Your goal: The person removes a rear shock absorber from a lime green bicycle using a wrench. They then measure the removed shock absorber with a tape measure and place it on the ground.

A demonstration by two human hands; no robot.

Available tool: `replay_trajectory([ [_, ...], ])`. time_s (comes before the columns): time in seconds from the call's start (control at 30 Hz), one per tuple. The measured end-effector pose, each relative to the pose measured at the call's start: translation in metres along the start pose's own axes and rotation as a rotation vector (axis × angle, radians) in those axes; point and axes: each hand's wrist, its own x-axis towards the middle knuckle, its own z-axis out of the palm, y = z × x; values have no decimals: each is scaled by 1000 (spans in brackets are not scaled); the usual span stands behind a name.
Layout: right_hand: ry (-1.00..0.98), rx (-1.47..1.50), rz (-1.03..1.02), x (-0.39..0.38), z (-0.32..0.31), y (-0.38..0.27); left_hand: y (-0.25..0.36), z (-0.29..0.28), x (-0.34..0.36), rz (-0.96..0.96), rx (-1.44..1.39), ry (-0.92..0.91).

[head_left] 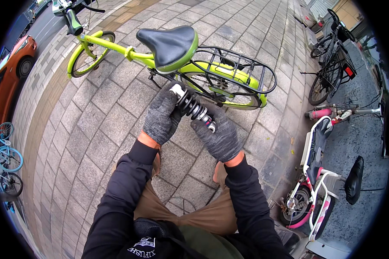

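Shock absorber (195, 109) at frame centre, below yellow-green bicycle's saddle (170, 47). Left hand (163, 113) closed around upper-left end; right hand (221, 134) closed on lower-right end, some fingers hidden, squeeze cannot tell. Two-ended hold probably steadies part, leaves coil spring (189, 103) exposed between hands. Long axis diagonal; silver eyelet (212, 126) points lower right, opposite end upper left.
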Motion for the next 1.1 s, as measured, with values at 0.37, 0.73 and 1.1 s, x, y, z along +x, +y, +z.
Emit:
replay_trajectory([
  [0.37,142,-58,-65,-3,11,12,2,6,0,9,69,-28],
  [0.73,-57,318,441,-7,-13,-4,4,-4,6,10,-61,-29],
  [1.1,116,193,142,-4,0,5,9,2,5,-2,-72,7],
])
